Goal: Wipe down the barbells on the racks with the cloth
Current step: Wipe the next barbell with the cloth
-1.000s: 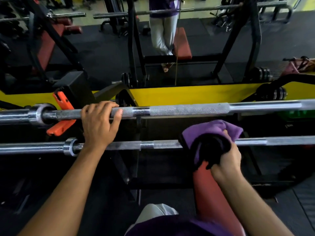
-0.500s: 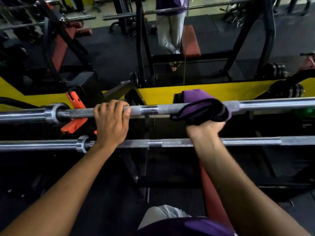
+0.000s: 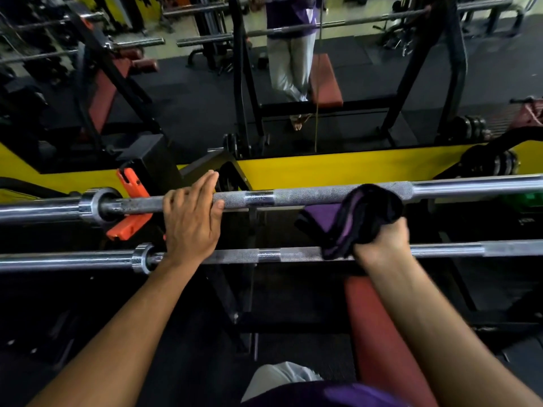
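Note:
Two steel barbells run left to right across the view. The upper barbell (image 3: 308, 195) has a knurled middle; the lower barbell (image 3: 264, 255) lies nearer to me. My left hand (image 3: 192, 221) is curled over the upper bar near its left collar, fingers wrapped round the far side. My right hand (image 3: 382, 242) grips a bunched purple and black cloth (image 3: 364, 214), which is draped over the upper bar's knurled part right of centre. A corner of the cloth hangs down to the lower bar.
An orange clip (image 3: 132, 207) sits behind the upper bar's left collar. A yellow wall base (image 3: 338, 168) with a mirror above it stands behind the bars. A red bench pad (image 3: 379, 333) lies below my right forearm. Weight plates (image 3: 499, 164) rest at the right.
My right hand lifted the cloth from the lower bar up onto the upper bar, then slid it to the right along the knurling. My left hand has kept its hold.

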Motion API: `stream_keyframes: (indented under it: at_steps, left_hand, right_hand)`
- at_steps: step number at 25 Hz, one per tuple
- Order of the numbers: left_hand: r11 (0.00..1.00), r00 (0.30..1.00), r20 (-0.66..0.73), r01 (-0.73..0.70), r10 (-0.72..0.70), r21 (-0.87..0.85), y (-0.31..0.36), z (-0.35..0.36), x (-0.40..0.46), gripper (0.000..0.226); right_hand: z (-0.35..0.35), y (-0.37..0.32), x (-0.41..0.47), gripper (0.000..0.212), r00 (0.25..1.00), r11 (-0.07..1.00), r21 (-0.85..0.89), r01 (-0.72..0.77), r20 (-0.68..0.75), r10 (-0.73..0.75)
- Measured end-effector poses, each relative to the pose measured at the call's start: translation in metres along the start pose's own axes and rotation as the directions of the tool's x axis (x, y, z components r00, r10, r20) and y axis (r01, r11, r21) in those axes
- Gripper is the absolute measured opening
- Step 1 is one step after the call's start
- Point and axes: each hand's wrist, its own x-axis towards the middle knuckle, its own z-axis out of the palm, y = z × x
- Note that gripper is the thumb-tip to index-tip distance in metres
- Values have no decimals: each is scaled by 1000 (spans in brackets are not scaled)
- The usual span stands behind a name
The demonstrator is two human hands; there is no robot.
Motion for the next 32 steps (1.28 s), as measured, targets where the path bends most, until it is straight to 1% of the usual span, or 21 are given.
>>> stream_keyframes:
  at_steps: [2, 3, 4, 6, 8, 9, 11, 13, 15, 16, 18, 19, 20, 21, 22, 23, 25, 26, 27, 30, 32]
  left_hand:
    - [1000, 1000, 22, 8, -8, 6, 1, 1, -1, 61]
    - [1000, 999, 38, -3, 2, 10, 0, 0, -1, 61]
    - [999, 998, 59, -32, 31, 18, -3, -2, 1, 62]
    - [986, 984, 109, -151, 142, 72, -16, -7, 7, 64]
    - [964, 967, 140, -232, 213, 131, -27, -10, 15, 66]
    - [963, 967, 137, -232, 214, 137, -29, -11, 17, 66]
    - [972, 974, 123, -206, 192, 112, -27, -8, 16, 65]
    - [981, 979, 120, -174, 164, 80, -26, -6, 12, 65]
    - [989, 984, 111, -144, 138, 42, -28, -5, 8, 65]
    - [991, 987, 106, -128, 125, 26, -29, -4, 5, 64]
    - [995, 990, 99, -97, 97, 2, -30, -5, 0, 63]
    - [996, 992, 96, -85, 85, -10, -29, -5, -3, 63]
    - [997, 993, 92, -73, 74, -20, -28, -5, -6, 62]
    - [998, 994, 87, -59, 61, -28, -26, -5, -7, 62]
    - [998, 996, 81, -45, 47, -35, -24, -4, -8, 62]
    - [999, 996, 78, -31, 34, -39, -22, -3, -8, 62]
    - [999, 997, 80, -18, 21, -36, -17, -3, -8, 62]
    - [999, 997, 81, -18, 20, -33, -17, -3, -8, 62]
    - [999, 996, 84, -18, 21, -31, -16, -4, -8, 62]
    - [999, 996, 91, -22, 25, -31, -15, -9, -8, 62]
    - [1000, 997, 79, -8, 11, -29, -11, -12, -7, 61]
  right_hand:
    - [-7, -22, -2, 6, 999, 998, 59, 24, -46, -21]
    - [-5, -27, -6, 1, 998, 997, 75, 25, -63, -20]
    - [-3, -23, -4, 3, 995, 997, 71, 22, -96, -15]
    - [5, -6, -1, 20, 993, 992, 122, 11, -114, 3]
    - [21, 25, 0, 31, 995, 981, 182, -66, -61, 78]
    - [33, 42, -7, 37, 987, 975, 158, -156, -9, 159]
    - [52, 76, -22, 49, 944, 944, 57, -326, 80, 321]
    - [57, 94, -36, 57, 904, 913, -7, -408, 136, 405]
    - [44, 84, -38, 58, 920, 930, -41, -365, 136, 367]
    - [33, 71, -33, 62, 932, 942, -18, -336, 134, 336]
    - [4, 36, -19, 67, 974, 973, 80, -216, 86, 209]
    - [-12, 21, -12, 61, 990, 988, 83, -132, 52, 128]
    - [-25, 11, -6, 52, 997, 997, 29, -68, 25, 67]
    - [-37, 6, 2, 41, 999, 997, -67, -36, -7, 35]
    - [-42, 5, 9, 27, 999, 992, -123, -37, 1, 38]
    - [-40, 7, 9, 19, 998, 990, -132, -52, 17, 54]
    - [-22, 22, 0, 29, 990, 995, -11, -101, 94, 101]
    - [-6, 32, -11, 39, 979, 986, 56, -157, 143, 147]
    - [5, 45, -20, 47, 968, 978, 52, -201, 162, 190]
    - [17, 74, -43, 44, 933, 958, -120, -260, 225, 281]
    - [16, 73, -52, 50, 916, 939, -217, -267, 247, 317]
